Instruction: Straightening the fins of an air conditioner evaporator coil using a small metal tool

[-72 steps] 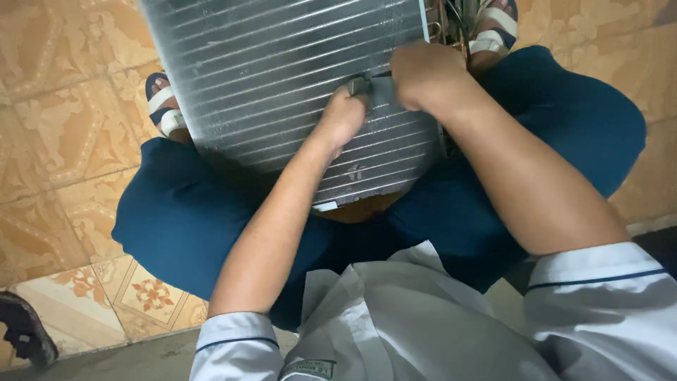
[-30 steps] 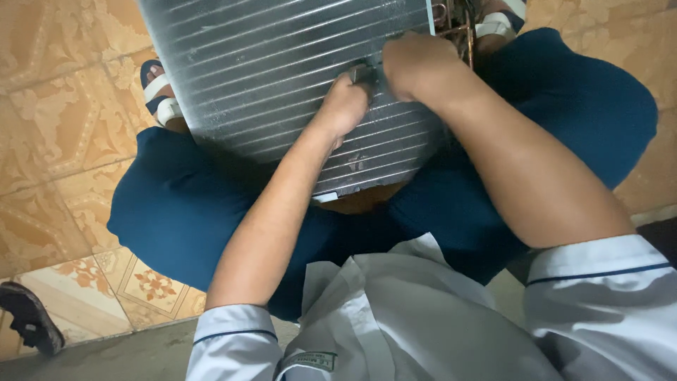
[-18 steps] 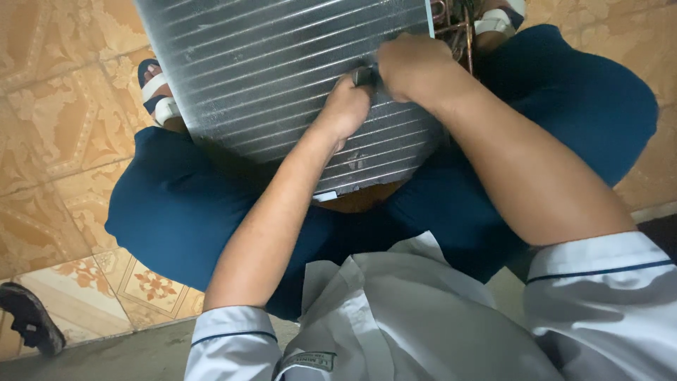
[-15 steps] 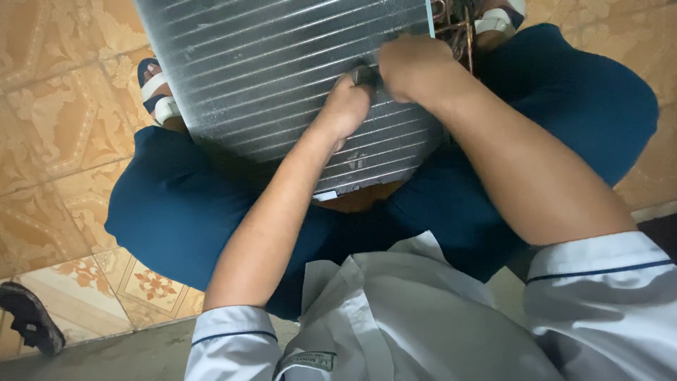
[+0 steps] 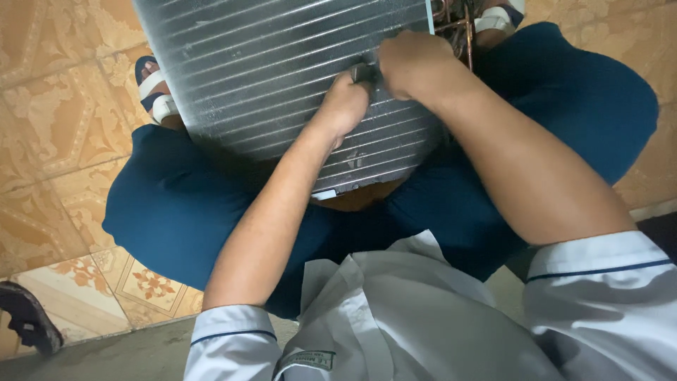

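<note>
Finned coil panel (image 5: 282, 77), a silver heat-exchanger block, rests tilted across the seated person's lap, its near edge over the dark blue trousers (image 5: 176, 212); copper tubing (image 5: 458, 21) shows at its far right corner. Left hand (image 5: 345, 106) and right hand (image 5: 412, 63) meet near the panel's right edge, both closed around a small dark tool (image 5: 363, 73) pressed to the fins. Step in hand: likely combing or straightening fins. Next move calls for light, steady strokes along the fin rows.

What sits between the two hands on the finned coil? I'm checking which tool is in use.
In the head view, a small dark tool lies between the left hand and right hand, against the finned coil.
</note>
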